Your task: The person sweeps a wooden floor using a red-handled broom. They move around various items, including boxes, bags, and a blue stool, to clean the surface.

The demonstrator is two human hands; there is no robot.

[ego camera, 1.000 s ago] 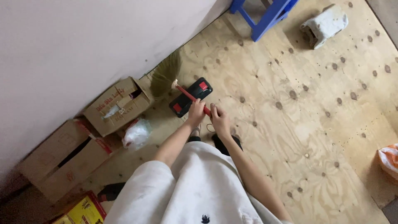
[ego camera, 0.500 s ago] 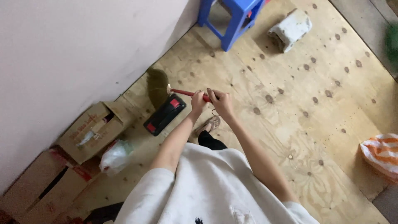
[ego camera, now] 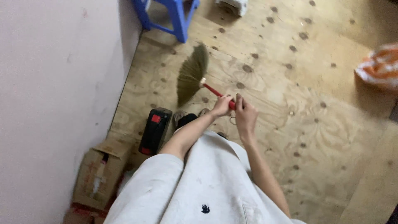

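Red-handled broom [ego camera: 198,79] is gripped by both the left hand [ego camera: 222,106] and right hand [ego camera: 245,115], its bristles resting on the plywood floor [ego camera: 323,124] near the wall-side edge, beside a blue stool [ego camera: 168,16].

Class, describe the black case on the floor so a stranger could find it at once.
Start at the pale wall on the left and follow its base along the plywood floor. Between the open cardboard box and the broom lies the black case. Unlike its brown and straw-coloured neighbours, it is long, black, with red patches.
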